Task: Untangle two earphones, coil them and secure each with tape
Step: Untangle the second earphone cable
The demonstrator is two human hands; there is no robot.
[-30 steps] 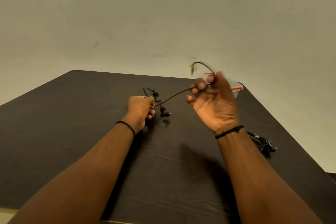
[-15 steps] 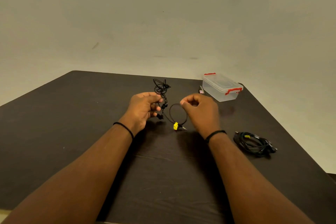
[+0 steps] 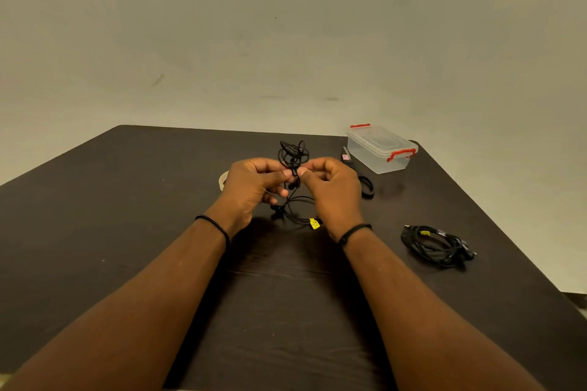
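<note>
A tangled black earphone (image 3: pixel 293 154) is held above the dark table (image 3: pixel 127 232). My left hand (image 3: pixel 254 187) and my right hand (image 3: pixel 333 187) both pinch its cable, fingertips almost meeting. A knot of loops sticks up above the fingers. Below them the cable hangs in a loop down to a plug with a yellow tag (image 3: pixel 314 223), which lies on the table. A second black earphone (image 3: pixel 436 246) lies coiled on the table to the right, a bit of yellow on it.
A clear plastic box with red clips (image 3: pixel 379 149) stands at the far right corner. Scissors (image 3: pixel 359 174) with black handles lie beside it, partly behind my right hand. A roll of tape (image 3: pixel 223 181) peeks out behind my left hand.
My right hand came down from a raised position and moved left until it met my left hand at the tangle. The yellow-tagged plug dropped from the air to the table.
</note>
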